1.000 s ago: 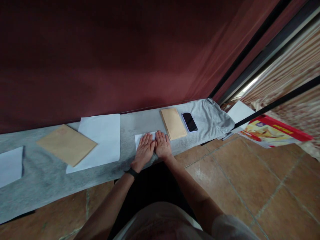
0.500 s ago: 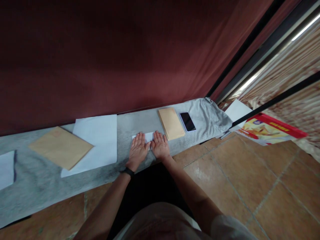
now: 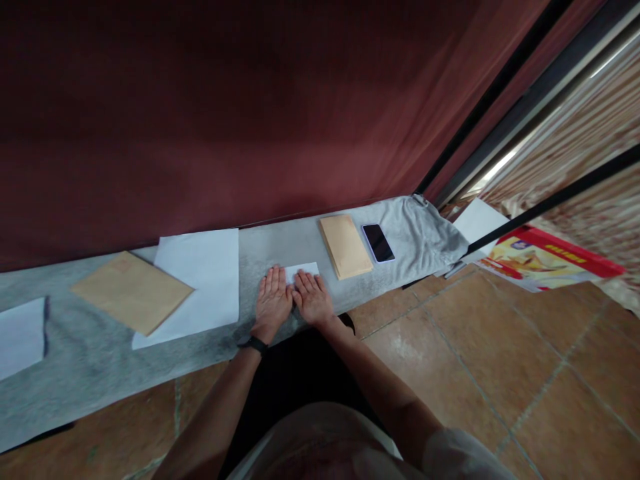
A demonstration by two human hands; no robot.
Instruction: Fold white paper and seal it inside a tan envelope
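A small piece of folded white paper lies on the grey cloth, largely covered by my hands. My left hand rests flat at its left side, fingers stretched away from me. Flat on the paper's near part is my right hand, fingers spread a little, its thumb side close to the left one. Just right of them lies a stack of brown envelopes, with a dark-screened phone beyond it. To the left, a brown envelope overlaps large white sheets.
Grey cloth covers the long narrow surface, which runs along a dark red curtain. More white paper lies at the far left. A red and yellow box and a black pole stand at the right, above the tiled floor.
Both hands have shifted slightly left relative to the small paper, uncovering its right end. They remain flat. The whole view has moved a little.
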